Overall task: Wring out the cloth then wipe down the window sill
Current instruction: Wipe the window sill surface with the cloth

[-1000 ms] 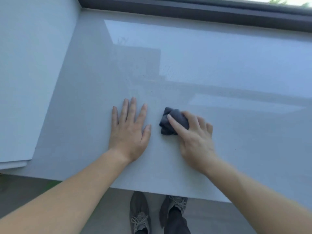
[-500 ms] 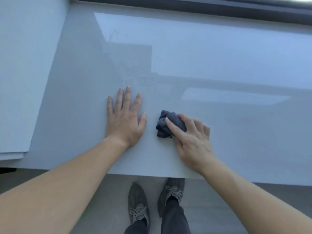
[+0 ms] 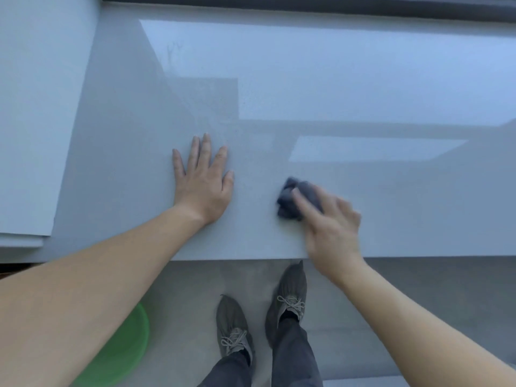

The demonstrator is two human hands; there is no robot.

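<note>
Head view, cloth (image 3: pixel 290 201) under right hand (image 3: pixel 332 233)

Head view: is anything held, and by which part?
Right hand holds the bunched grey cloth, fingers laid over its top and right side. Left hand lies flat on the window sill, holding nothing.
</note>
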